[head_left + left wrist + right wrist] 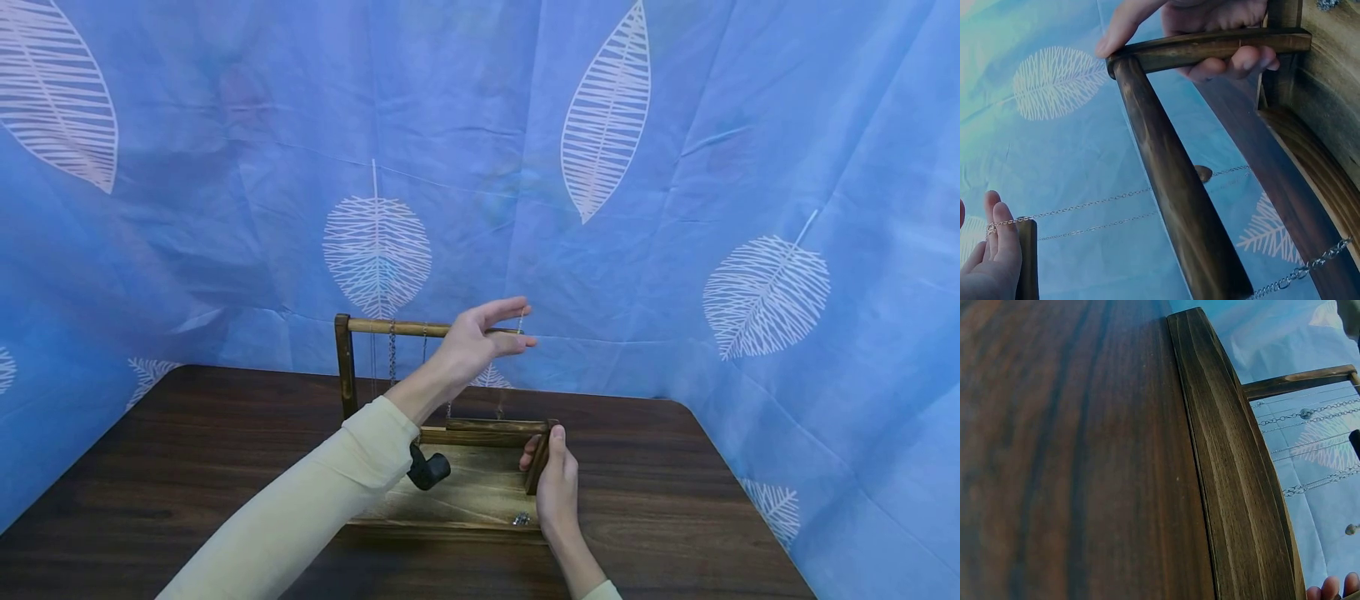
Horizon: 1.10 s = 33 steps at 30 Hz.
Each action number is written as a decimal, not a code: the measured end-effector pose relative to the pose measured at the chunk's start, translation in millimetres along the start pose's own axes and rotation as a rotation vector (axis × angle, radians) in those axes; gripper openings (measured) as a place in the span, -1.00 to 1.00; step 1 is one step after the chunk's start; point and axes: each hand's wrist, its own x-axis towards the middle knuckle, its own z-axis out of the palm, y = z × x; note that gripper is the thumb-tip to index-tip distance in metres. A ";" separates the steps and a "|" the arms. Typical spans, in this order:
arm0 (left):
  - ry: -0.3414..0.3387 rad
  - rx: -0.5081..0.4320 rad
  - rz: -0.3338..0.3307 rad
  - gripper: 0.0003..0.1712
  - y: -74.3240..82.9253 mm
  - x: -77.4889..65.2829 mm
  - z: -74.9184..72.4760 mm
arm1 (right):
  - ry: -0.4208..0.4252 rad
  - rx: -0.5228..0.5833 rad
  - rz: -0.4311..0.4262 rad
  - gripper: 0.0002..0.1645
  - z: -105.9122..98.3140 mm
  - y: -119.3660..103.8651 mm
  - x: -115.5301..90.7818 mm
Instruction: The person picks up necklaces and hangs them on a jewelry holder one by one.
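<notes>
A wooden jewelry stand [347, 367] has an upper bar on a left post and a lower bar [495, 426] on a short right post [1229, 50]. My left hand [480, 342] is at the upper bar's right end, fingers extended and thumb apart. A thin chain necklace [1085, 205] lies looped over those fingers and runs past the lower bar, with a small round pendant [1204, 173] on it. With my right hand [558, 492] I grip the short right post, thumb at its top. Only the right fingertips [1331, 587] show in the right wrist view.
Several other chains [392, 354] hang from the upper bar. Small silver jewelry [521, 518] lies in the stand's wooden tray [480, 492]. A black device [429, 471] sits at my left wrist. The stand is on a dark wooden table [660, 492], before a blue leaf-patterned curtain [480, 125].
</notes>
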 end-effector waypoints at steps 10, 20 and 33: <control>0.014 0.034 -0.014 -0.34 3.2 -5.6 -7.7 | -0.003 0.003 0.007 -0.14 -1.1 1.8 0.5; 0.020 0.062 0.023 -0.37 8.6 -21.6 -20.6 | -0.006 0.005 -0.006 -0.13 -0.7 0.7 1.4; -0.022 0.045 0.040 -0.37 5.6 -34.3 -25.0 | -0.002 -0.007 0.007 -0.16 -1.0 0.8 1.1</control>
